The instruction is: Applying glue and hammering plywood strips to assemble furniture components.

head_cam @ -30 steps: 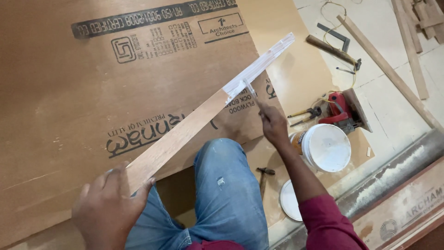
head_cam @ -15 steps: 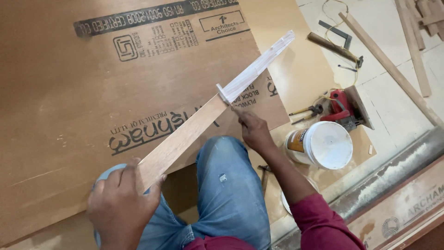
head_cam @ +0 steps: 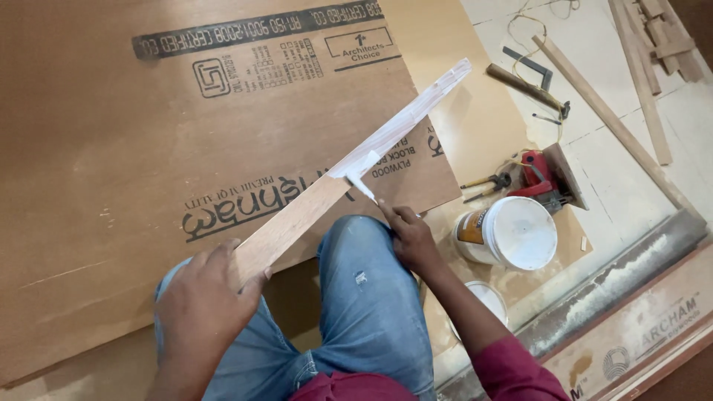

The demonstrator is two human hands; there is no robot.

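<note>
My left hand (head_cam: pixel 204 304) grips the near end of a long thin wooden strip (head_cam: pixel 297 219). The strip slants up and to the right over a plywood sheet (head_cam: pixel 148 141). Its far half (head_cam: pixel 412 115) is coated white, its near half is bare wood. My right hand (head_cam: pixel 408 238) pinches a small flat spreader (head_cam: pixel 362 187) whose tip touches the strip at the edge of the white coat, where a white blob sits. My knee in blue jeans (head_cam: pixel 364 297) lies under the strip.
A white bucket with a lid (head_cam: pixel 512 232) stands right of my right hand, with a second white lid (head_cam: pixel 486 297) below it. A red power tool (head_cam: pixel 546 178), a hammer (head_cam: pixel 520 82), pliers and long wood battens (head_cam: pixel 609 119) lie on the floor at the right.
My right hand with the spreader has drawn back down the strip toward me, and the white coat now reaches further along. My left hand kept its hold.
</note>
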